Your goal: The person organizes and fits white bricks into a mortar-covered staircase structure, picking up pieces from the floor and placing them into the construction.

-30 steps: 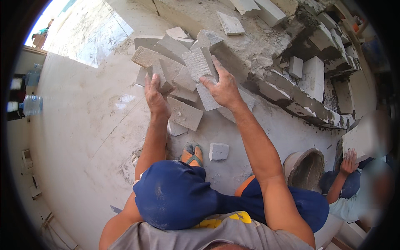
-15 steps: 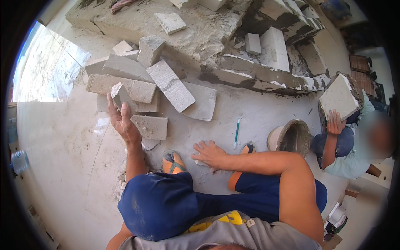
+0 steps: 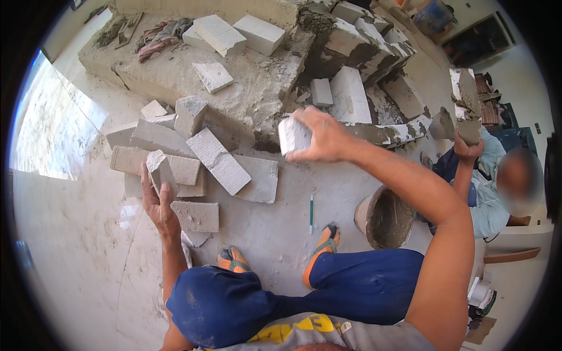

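Observation:
My left hand [image 3: 161, 212] is closed on a broken piece of light grey block [image 3: 160, 168], held up beside the pile of blocks. My right hand [image 3: 324, 136] grips a white block chunk [image 3: 291, 138] from its right side, fingers over the top and thumb below. That chunk is at the near edge of the low block wall [image 3: 383, 134]; whether it touches the wall I cannot tell. Close to my left hand lie stacked pale blocks, among them a long one with a chipped face [image 3: 219, 161] and a flat one [image 3: 195, 217].
A mortar-smeared bucket [image 3: 384, 217] stands right of my feet, and a green pencil-like stick [image 3: 311, 214] lies on the floor. Loose blocks [image 3: 219, 34] and a crumpled cloth [image 3: 161, 38] rest on the raised slab. At the right, a co-worker's hand [image 3: 468, 149] holds up a mortared block [image 3: 466, 96].
My right hand has risen from near the floor between my feet to the wall's edge, now gripping a white chunk. The left keeps its piece. The co-worker's block has turned upright.

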A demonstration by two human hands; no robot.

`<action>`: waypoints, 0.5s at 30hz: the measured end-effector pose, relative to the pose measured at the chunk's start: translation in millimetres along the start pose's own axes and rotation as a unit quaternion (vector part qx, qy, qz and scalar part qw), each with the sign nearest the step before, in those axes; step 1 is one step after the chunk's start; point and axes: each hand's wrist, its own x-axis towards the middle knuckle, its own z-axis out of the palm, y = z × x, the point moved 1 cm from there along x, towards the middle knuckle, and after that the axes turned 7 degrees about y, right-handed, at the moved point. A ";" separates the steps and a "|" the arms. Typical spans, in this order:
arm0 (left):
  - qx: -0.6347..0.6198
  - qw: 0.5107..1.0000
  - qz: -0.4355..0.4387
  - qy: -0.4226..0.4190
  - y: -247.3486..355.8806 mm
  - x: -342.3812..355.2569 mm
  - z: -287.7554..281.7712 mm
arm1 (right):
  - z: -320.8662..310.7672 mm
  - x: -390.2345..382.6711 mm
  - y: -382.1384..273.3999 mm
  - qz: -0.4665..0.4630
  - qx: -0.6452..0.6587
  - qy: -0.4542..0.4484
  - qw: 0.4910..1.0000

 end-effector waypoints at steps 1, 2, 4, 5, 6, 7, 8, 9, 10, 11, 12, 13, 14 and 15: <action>0.004 1.000 -0.008 -0.004 5.8 -0.4 -0.1 | -17.8 20.5 10.3 0.072 -0.006 -0.022 0.997; -0.001 1.000 -0.010 -0.025 10.8 -0.4 3.1 | -30.1 35.5 25.5 0.119 -0.030 -0.022 0.992; -0.018 0.997 -0.017 -0.069 19.5 -0.6 14.1 | -16.8 57.5 92.9 0.161 -0.093 0.021 0.982; -0.044 0.995 -0.042 -0.084 24.7 0.2 18.8 | -8.7 73.1 116.1 0.195 -0.102 0.000 0.976; -0.044 0.993 -0.049 -0.098 29.4 1.2 19.7 | 5.4 87.6 134.6 0.227 -0.107 -0.021 0.968; -0.045 0.991 -0.057 -0.115 35.8 2.1 21.1 | 19.6 99.5 150.2 0.233 -0.098 -0.042 0.967; -0.051 0.987 -0.070 -0.137 36.3 1.3 28.8 | 33.1 103.7 169.7 0.246 -0.093 -0.065 0.963; -0.054 0.984 -0.084 -0.147 35.7 0.4 36.2 | 49.2 105.1 184.9 0.259 -0.084 -0.093 0.958; -0.043 0.984 -0.080 -0.155 37.6 0.8 40.0 | 63.1 109.0 191.3 0.254 -0.086 -0.118 0.956; -0.034 0.983 -0.077 -0.165 39.5 1.3 44.2 | 76.6 113.0 197.1 0.249 -0.089 -0.142 0.954; -0.022 0.982 -0.076 -0.174 42.2 1.1 46.9 | 89.7 116.0 197.9 0.244 -0.091 -0.169 0.950; -0.030 0.977 -0.094 -0.190 47.7 0.6 52.0 | 99.0 119.9 201.0 0.239 -0.076 -0.240 0.938; -0.027 0.974 -0.094 -0.202 49.7 -0.3 59.5 | 101.4 119.1 207.9 0.227 -0.039 -0.232 0.945; -0.025 0.973 -0.093 -0.210 51.2 -1.4 65.0 | 102.5 122.2 209.4 0.210 -0.002 -0.222 0.952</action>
